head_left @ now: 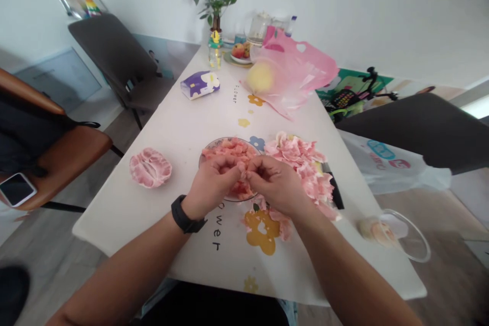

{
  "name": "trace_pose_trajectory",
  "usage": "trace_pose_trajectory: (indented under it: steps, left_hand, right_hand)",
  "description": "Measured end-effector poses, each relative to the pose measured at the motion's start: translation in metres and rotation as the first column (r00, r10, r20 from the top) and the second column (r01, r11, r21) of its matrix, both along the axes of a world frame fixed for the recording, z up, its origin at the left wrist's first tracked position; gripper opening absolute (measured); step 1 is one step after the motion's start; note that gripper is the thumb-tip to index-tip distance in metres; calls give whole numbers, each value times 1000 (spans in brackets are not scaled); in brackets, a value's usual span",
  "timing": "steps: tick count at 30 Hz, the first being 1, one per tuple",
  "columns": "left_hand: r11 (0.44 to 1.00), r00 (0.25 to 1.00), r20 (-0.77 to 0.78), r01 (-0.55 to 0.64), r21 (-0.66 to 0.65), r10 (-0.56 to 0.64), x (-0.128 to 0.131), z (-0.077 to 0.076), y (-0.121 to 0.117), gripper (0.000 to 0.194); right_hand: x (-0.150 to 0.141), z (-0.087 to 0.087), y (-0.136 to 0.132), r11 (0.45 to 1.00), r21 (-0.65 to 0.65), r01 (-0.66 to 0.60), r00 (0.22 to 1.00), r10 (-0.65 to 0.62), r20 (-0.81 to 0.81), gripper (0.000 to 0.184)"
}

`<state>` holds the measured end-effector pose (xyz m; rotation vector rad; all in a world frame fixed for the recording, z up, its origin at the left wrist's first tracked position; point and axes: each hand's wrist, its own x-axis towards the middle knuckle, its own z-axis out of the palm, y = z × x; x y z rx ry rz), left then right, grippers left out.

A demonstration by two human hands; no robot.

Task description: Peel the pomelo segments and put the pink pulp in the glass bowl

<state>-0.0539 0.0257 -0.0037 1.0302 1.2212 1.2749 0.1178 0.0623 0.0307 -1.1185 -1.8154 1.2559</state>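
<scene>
My left hand (pixel 214 181), with a black watch on the wrist, and my right hand (pixel 277 181) meet over a plate (pixel 235 200). Both are closed in a pinch, fingertips together on a small pale-pink piece of pomelo (pixel 241 169), mostly hidden by the fingers. Pink-red pomelo flesh (pixel 229 148) fills the plate beneath them. Left of the plate lies a peeled pomelo chunk (pixel 150 167) with its membranes showing. A heap of pale pink membrane scraps (pixel 300 158) spreads beside my right hand, some bits lying under the wrist.
A dark knife-like object (pixel 336 191) sticks out by the scraps. Farther back lie a tissue pack (pixel 200 84) and a pink plastic bag (pixel 301 69) around a yellow fruit (pixel 260 77). A clear round container (pixel 397 234) sits at the right table edge.
</scene>
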Motion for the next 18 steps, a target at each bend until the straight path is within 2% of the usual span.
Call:
trace_pose_trajectory:
  steps: [3,6,8,10,13,15,16,18]
  left_hand:
    - [1000,998,-67,8,14,-7,2,8,-2,17]
    - [999,991,-135,12,50,-5,4,13,-4,17]
    - [995,984,-181,19,96,-1,4,13,-5,17]
    - [993,976,-216,9,121,18,4,11,-5,16]
    - [998,976,-214,-29,57,40,0,8,-2,14]
    - [1000,991,-137,-1,-13,-1,-3,6,2,15]
    - [999,997,-62,38,-34,-40,-5,5,4,17]
    - [990,988,88,130,-59,-124,-8,2,6,19]
  right_hand:
    - [-3,-4,1,956,-283,-76,956,-11,-292,19]
    - [-8,-9,0,851,-494,-179,876,-91,-474,27]
    - [-12,-11,-1,810,-550,-205,851,-130,-509,30]
    - [-14,-13,-3,812,-553,-188,851,-146,-504,30]
    - [-15,-15,-4,904,-426,-29,914,-149,-377,25]
    - [-13,-15,-4,975,-196,106,975,-141,-172,21]
    - [-11,-15,-3,989,-52,136,989,-138,-48,21]
    - [-8,-14,-1,972,216,89,977,-128,170,21]
